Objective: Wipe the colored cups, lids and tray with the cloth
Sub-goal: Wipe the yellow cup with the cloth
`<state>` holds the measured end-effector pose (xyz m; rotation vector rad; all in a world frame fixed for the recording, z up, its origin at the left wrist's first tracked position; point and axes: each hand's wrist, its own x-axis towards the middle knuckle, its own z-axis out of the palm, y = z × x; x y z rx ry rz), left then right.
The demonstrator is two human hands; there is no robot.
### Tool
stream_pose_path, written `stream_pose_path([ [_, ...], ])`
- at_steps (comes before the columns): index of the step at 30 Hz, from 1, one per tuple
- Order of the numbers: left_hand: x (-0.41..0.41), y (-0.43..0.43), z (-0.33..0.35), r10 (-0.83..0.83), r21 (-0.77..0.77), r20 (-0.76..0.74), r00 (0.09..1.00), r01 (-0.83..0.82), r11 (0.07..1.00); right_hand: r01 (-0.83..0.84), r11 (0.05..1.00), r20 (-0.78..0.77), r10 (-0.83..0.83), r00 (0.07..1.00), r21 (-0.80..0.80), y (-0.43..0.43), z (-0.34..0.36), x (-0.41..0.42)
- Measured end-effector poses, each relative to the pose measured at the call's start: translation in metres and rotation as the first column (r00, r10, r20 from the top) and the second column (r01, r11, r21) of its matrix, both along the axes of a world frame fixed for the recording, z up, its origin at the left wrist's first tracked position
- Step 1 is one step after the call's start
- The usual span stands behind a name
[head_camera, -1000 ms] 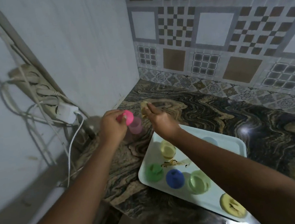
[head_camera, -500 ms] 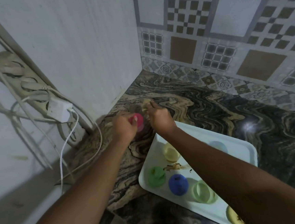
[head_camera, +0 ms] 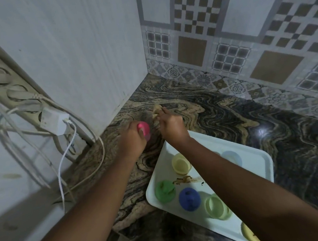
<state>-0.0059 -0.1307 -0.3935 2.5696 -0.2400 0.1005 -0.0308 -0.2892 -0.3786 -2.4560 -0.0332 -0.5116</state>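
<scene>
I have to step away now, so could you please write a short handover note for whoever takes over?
Left hand: holds the pink lid over the counter, beside the tray.
Right hand: holds the cloth.
Tray: holds a yellow cup, green lid, blue cup, light green cup, and a brown smear.
Done: cannot tell.
Left: at least the tray's smear.

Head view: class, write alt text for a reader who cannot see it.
Over a marbled counter, the left hand holds a pink lid and the right hand a cloth. Nearer, a white tray carries coloured cups and lids and a brown smear.
</scene>
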Motion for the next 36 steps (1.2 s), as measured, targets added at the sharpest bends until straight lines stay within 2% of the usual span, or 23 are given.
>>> stream_pose_path([
  [3, -0.001, 0.000, 0.009, 0.025, 0.043, -0.038, 0.999, -0.023, 0.999, 0.043, 0.994, 0.043, -0.047, 0.998, 0.100, -0.003, 0.008, -0.009],
  [5, -0.007, -0.001, 0.021, 0.061, 0.023, 0.012, 0.998, -0.061, 0.998, 0.093, 0.981, 0.073, -0.106, 0.992, 0.169, -0.005, 0.017, -0.017],
  [8, -0.022, -0.006, 0.048, 0.029, -0.154, 0.234, 0.972, 0.008, 0.988, 0.147, 0.950, 0.066, -0.171, 0.983, 0.275, -0.008, 0.033, -0.037],
  [9, -0.030, -0.009, 0.058, 0.005, -0.232, 0.256, 0.967, 0.056, 0.971, 0.162, 0.941, 0.049, -0.184, 0.982, 0.298, -0.010, 0.038, -0.045],
  [11, -0.051, -0.014, 0.076, -0.060, -0.361, 0.159, 0.985, 0.114, 0.925, 0.164, 0.932, 0.040, -0.187, 0.982, 0.323, -0.014, 0.045, -0.065],
  [13, -0.072, -0.018, 0.081, -0.167, -0.421, 0.044, 0.985, 0.170, 0.891, 0.160, 0.928, 0.043, -0.185, 0.982, 0.338, -0.019, 0.048, -0.086],
  [18, -0.114, -0.020, 0.050, -0.389, -0.313, -0.042, 0.920, 0.358, 0.880, 0.217, 0.894, -0.032, -0.223, 0.974, 0.392, -0.031, 0.036, -0.136],
  [22, -0.133, -0.025, 0.018, -0.482, 0.059, 0.013, 0.876, 0.480, 0.875, 0.283, 0.878, -0.136, -0.249, 0.959, 0.387, -0.035, 0.021, -0.167],
  [25, -0.142, -0.027, 0.007, -0.476, 0.219, -0.011, 0.879, 0.467, 0.857, 0.283, 0.883, -0.173, -0.234, 0.957, 0.373, -0.036, 0.012, -0.181],
  [28, -0.145, -0.030, 0.006, -0.460, 0.216, 0.040, 0.887, 0.441, 0.871, 0.298, 0.883, -0.198, -0.240, 0.951, 0.363, -0.037, 0.010, -0.188],
  [33, -0.141, -0.033, 0.001, -0.422, 0.110, 0.078, 0.903, 0.413, 0.904, 0.284, 0.880, -0.212, -0.216, 0.953, 0.380, -0.038, 0.006, -0.191],
  [36, -0.135, -0.034, 0.019, -0.441, -0.022, 0.041, 0.897, 0.442, 0.897, 0.312, 0.788, -0.224, -0.225, 0.948, 0.531, -0.042, 0.010, -0.194],
])
